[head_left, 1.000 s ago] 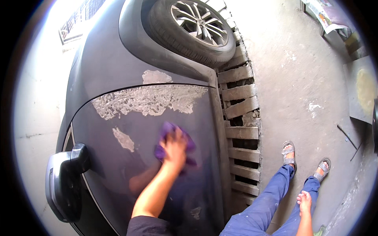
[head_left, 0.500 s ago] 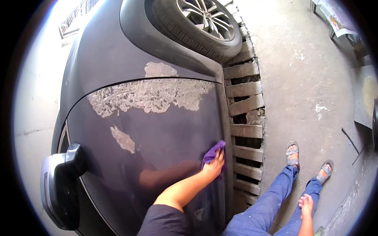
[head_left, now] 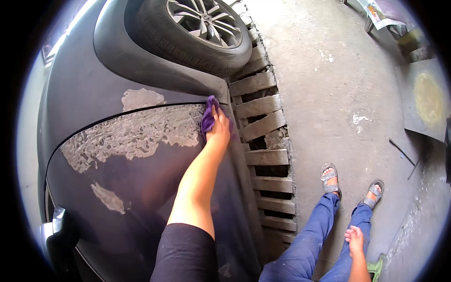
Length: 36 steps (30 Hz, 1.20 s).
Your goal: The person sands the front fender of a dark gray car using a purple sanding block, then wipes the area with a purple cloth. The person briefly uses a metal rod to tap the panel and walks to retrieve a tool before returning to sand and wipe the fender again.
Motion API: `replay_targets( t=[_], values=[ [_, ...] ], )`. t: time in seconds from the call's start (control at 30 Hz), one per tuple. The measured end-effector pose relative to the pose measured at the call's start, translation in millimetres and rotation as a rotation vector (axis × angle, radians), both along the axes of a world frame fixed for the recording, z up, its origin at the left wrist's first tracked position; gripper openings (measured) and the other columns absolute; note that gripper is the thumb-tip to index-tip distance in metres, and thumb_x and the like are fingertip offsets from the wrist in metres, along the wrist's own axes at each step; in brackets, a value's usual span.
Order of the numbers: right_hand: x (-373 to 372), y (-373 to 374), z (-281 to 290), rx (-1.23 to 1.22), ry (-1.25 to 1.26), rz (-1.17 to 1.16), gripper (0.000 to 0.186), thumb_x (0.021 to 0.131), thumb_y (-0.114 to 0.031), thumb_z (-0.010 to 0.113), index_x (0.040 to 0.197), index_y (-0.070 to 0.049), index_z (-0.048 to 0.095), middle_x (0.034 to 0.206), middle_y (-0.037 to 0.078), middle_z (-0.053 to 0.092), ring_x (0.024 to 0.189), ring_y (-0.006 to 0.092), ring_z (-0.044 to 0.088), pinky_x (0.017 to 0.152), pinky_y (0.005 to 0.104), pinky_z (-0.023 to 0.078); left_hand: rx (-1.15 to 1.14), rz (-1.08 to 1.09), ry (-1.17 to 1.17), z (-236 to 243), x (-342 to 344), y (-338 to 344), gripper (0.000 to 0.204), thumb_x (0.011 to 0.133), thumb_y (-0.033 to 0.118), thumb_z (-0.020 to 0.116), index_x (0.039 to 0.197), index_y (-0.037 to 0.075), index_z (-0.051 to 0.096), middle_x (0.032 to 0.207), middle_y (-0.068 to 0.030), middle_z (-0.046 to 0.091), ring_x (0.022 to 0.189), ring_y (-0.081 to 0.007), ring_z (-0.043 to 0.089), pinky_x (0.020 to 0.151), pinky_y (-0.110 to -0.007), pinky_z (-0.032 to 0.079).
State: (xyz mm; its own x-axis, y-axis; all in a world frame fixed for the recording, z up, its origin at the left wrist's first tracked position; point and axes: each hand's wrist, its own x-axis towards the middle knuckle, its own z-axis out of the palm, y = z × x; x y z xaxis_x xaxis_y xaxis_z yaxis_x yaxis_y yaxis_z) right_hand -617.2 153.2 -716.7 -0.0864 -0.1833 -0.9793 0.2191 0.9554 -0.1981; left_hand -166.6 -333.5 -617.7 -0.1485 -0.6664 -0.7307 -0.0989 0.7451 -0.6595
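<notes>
A purple cloth [head_left: 207, 118] is pressed against the dark car door [head_left: 159, 188] by my left hand [head_left: 219, 128], whose fingers are closed over it. That spot lies at the door's lower front corner, beside the seam to the fender. Just left of the cloth spreads a wide, rough grey patch [head_left: 136, 134] with a mottled surface. Smaller grey patches show on the fender [head_left: 141, 98] and lower on the door [head_left: 108, 198]. My right hand [head_left: 355, 239] hangs in front of my leg, fingers curled in, with nothing visible in it.
A wheel [head_left: 206, 33] stands at the top, near a trench covered by concrete slats [head_left: 268, 157] with gaps. The side mirror [head_left: 58, 235] juts out at lower left. A panel [head_left: 427, 98] and a paper-covered table [head_left: 383, 11] stand right; a green object [head_left: 377, 268] is near my right arm.
My left hand has slid the cloth forward along the door's lower edge to the fender seam, with the arm stretched further. The view has shifted; my right hand still hangs down.
</notes>
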Motion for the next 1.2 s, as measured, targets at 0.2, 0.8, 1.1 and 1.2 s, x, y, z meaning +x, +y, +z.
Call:
replay_targets(
  t=[0.2,0.8,1.1,1.2],
  values=[
    [-11,-12,13,0.000,-0.020,0.015,0.034,0.093,-0.013,0.049,0.123,0.003,0.054,0.100,0.011,0.066,0.084,0.0170,0.065,0.071,0.0275,0.051,0.148,-0.036,0.129,41,-26,155,0.044,0.087,0.023,0.050,0.115,-0.010,0.062,0.124,-0.0290,0.056,0.123,-0.0518,0.044,0.104,-0.078,0.014],
    [-55,-94,9,-0.141,0.059,-0.011,0.031,0.092,-0.014,0.052,0.117,0.004,0.058,0.100,0.012,0.067,0.083,0.0160,0.065,0.071,0.0269,0.052,-0.442,0.746,0.832,-79,-9,125,0.049,0.084,-0.001,0.047,0.133,0.001,0.044,0.154,-0.0227,0.017,0.141,-0.0513,0.009,0.106,-0.057,0.034],
    [-19,-108,1,0.010,0.082,0.251,0.029,0.091,-0.012,0.053,0.116,0.004,0.058,0.095,0.010,0.067,0.077,0.0145,0.064,0.066,0.0261,0.051,-0.464,0.543,1.131,-98,8,-2,0.051,0.077,-0.006,0.051,0.128,0.001,0.047,0.147,-0.0237,0.030,0.136,-0.0512,0.024,0.106,-0.054,0.034],
    [-17,-99,2,0.003,0.059,0.154,0.029,0.092,-0.010,0.051,0.117,0.004,0.057,0.096,0.011,0.066,0.078,0.0149,0.064,0.067,0.0260,0.050,-0.409,0.629,1.022,-96,17,32,0.053,0.077,-0.001,0.054,0.130,0.001,0.046,0.148,-0.0235,0.028,0.138,-0.0513,0.021,0.104,-0.058,0.033]
  ],
)
